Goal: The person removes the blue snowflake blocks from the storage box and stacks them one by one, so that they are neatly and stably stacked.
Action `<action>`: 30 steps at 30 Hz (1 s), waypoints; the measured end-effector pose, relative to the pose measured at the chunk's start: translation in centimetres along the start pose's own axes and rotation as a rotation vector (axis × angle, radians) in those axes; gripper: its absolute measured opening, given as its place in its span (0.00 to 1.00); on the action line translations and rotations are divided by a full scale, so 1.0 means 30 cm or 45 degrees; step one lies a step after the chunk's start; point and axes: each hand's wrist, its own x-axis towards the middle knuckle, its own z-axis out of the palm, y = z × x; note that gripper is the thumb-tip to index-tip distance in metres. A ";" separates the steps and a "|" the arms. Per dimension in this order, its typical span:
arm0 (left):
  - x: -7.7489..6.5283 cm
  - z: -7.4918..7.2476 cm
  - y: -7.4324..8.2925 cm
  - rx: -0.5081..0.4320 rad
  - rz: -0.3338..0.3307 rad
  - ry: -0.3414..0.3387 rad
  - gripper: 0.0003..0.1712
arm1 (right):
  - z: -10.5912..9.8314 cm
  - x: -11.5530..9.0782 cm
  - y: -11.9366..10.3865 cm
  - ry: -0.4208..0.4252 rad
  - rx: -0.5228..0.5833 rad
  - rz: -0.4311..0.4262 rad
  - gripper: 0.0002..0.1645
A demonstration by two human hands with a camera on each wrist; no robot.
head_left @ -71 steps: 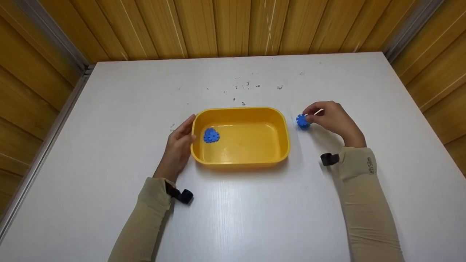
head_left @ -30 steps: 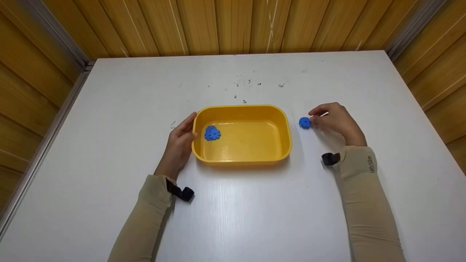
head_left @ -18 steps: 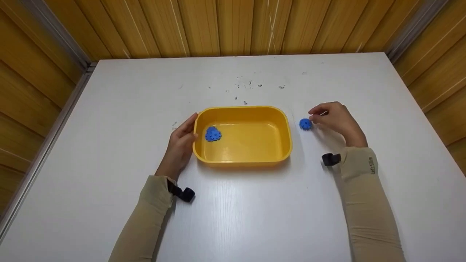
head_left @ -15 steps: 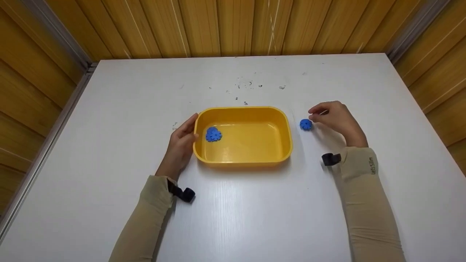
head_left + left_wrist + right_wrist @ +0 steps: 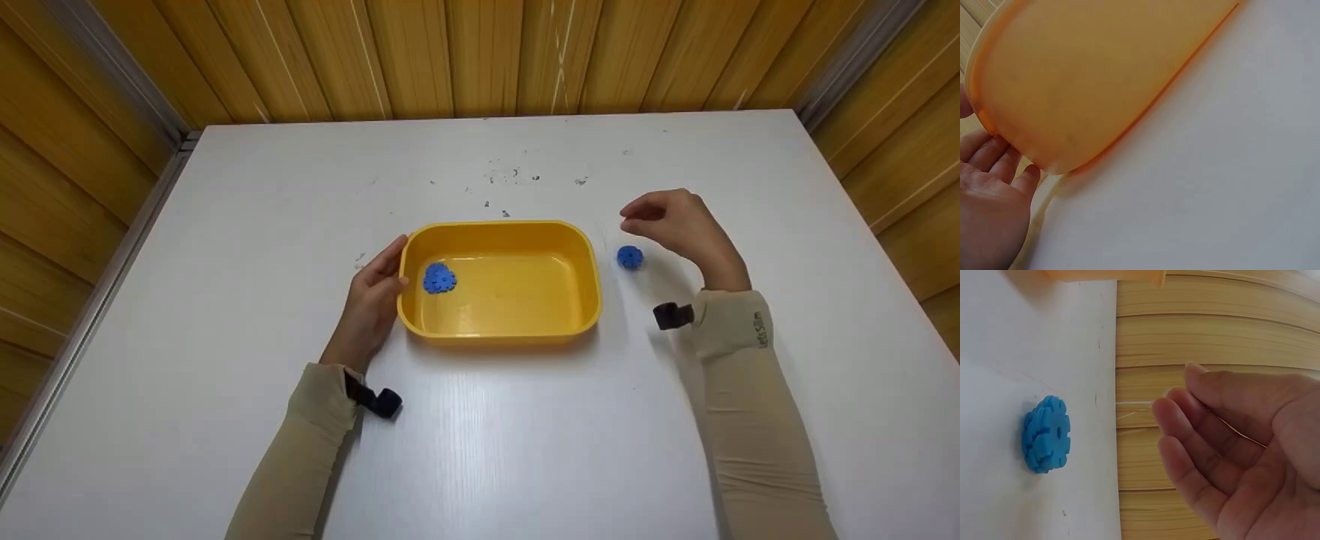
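A yellow plastic tub [image 5: 502,336] stands mid-table. My left hand [image 5: 369,300] holds its left end, thumb tip at the rim and fingers along the outer wall; in the left wrist view the fingers [image 5: 1002,160] lie against the tub's side. Inside the tub, near that end, several blue notched plastic discs [image 5: 439,278] lie overlapping. Right of the tub, a small stack of blue notched discs [image 5: 630,257] sits on the table. My right hand [image 5: 679,225] hovers just above and behind this stack, fingers loosely bent and holding nothing. The right wrist view shows the stack [image 5: 1047,434] apart from the fingertips.
The white table [image 5: 480,442] has dark scuff marks behind the tub. Wood-patterned panels [image 5: 480,60] rise at its back and sides. Small black wrist cameras [image 5: 673,316] stick out from both sleeves.
My right hand has set its discs down into one stack, let go, then lifted up and away. The left hand stays at the tub; the discs inside lie as before.
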 end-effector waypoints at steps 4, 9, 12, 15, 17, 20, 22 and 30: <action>-0.001 0.003 0.001 -0.004 -0.008 0.014 0.38 | -0.002 -0.001 -0.041 0.000 -0.011 -0.048 0.22; -0.005 0.006 0.004 -0.012 0.006 0.005 0.38 | 0.000 0.005 -0.092 -0.002 -0.031 -0.100 0.20; -0.007 0.005 0.004 -0.014 0.009 -0.006 0.37 | 0.008 0.010 -0.121 -0.016 -0.042 -0.124 0.20; -0.006 0.005 0.004 -0.012 0.010 -0.007 0.37 | 0.019 0.017 -0.151 -0.039 -0.054 -0.146 0.20; -0.006 0.005 0.005 -0.009 0.010 0.001 0.37 | 0.029 0.023 -0.173 -0.056 -0.057 -0.167 0.19; -0.003 0.007 0.005 -0.003 0.011 0.008 0.37 | 0.046 0.032 -0.205 -0.081 -0.064 -0.204 0.18; -0.001 0.009 0.003 -0.002 0.010 0.012 0.37 | 0.060 0.037 -0.226 -0.101 -0.066 -0.222 0.17; 0.005 0.011 -0.003 0.012 0.011 -0.007 0.38 | 0.117 0.055 -0.299 -0.155 -0.070 -0.324 0.15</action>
